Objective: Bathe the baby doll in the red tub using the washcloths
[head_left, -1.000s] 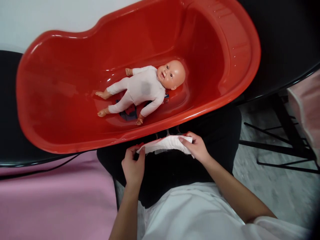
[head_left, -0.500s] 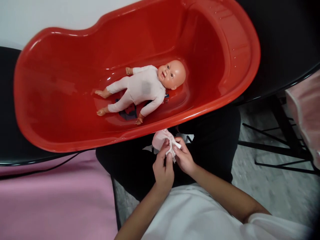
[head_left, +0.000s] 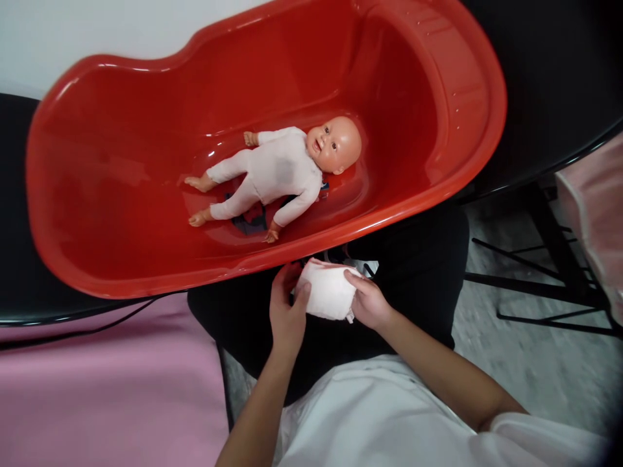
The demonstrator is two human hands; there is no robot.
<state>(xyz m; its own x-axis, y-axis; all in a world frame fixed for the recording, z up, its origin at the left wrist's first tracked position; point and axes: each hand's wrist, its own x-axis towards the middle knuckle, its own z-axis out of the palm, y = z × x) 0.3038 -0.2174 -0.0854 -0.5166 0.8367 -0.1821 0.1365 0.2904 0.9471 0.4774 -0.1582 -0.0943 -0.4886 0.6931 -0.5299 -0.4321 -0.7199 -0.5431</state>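
Note:
A small white cloth (head_left: 329, 293) with a pink edge is spread between my two hands over my lap. My left hand (head_left: 288, 305) pinches its left side, thumb on top and fingers partly behind it. At the opposite side, my right hand (head_left: 370, 299) grips the cloth between thumb and fingers. Just beyond my hands stands a red baby bathtub (head_left: 146, 259). On its bottom a baby doll (head_left: 272, 170) lies face up, head to the right, its white cloth body marked with a grey patch. Something dark and patterned (head_left: 250, 219) lies partly hidden under the doll.
The tub rests on a black table (head_left: 545, 97). Pink padded fabric (head_left: 107, 383) fills the lower left, with a black cord (head_left: 97, 329) above it. Black metal legs (head_left: 549, 292) and another pink cover (head_left: 596, 220) are at the right.
The bunched cloth has been opened out flatter, showing its white face. My left hand has moved left, away from my right hand. The doll and tub have stayed put.

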